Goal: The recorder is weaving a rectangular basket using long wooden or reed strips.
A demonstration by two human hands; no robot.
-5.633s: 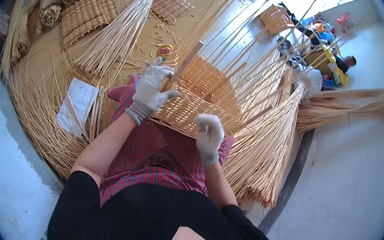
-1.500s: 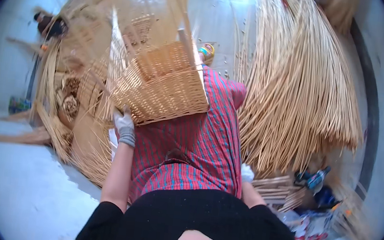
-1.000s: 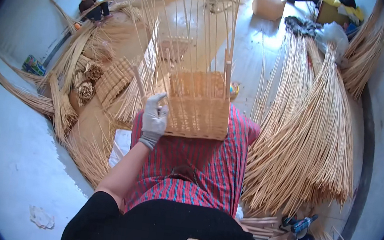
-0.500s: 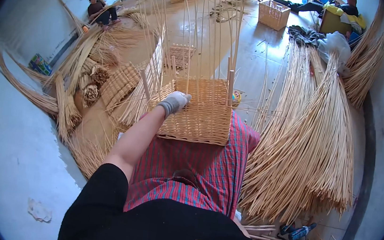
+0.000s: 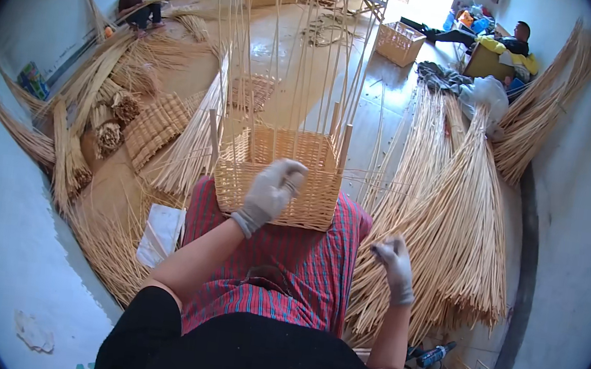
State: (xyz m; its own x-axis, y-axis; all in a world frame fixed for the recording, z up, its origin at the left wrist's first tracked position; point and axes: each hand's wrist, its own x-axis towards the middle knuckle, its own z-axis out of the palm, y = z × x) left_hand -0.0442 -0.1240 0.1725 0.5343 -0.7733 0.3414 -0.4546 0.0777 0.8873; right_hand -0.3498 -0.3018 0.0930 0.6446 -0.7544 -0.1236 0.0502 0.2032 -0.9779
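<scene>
hidden: the left hand (image 5: 270,192) covers part of the basket's near wall; what its fingers grip cannot be made out. the tops of the upright stakes (image 5: 304,47) run out of view.
basket: one half-woven wicker basket (image 5: 278,175), pale straw, square, with tall thin stakes rising from its rim; it sits on the lap over a red checked cloth (image 5: 278,270).
left hand: gloved, curled over the basket's near rim.
right hand: gloved right hand (image 5: 394,263), loosely curled with nothing in it, hanging over the cane bundle (image 5: 452,217) at the right.
count: two gloved hands, one basket on the lap, two other people at the far end.
floor: white paper sheet (image 5: 161,233) to the left of the lap.
</scene>
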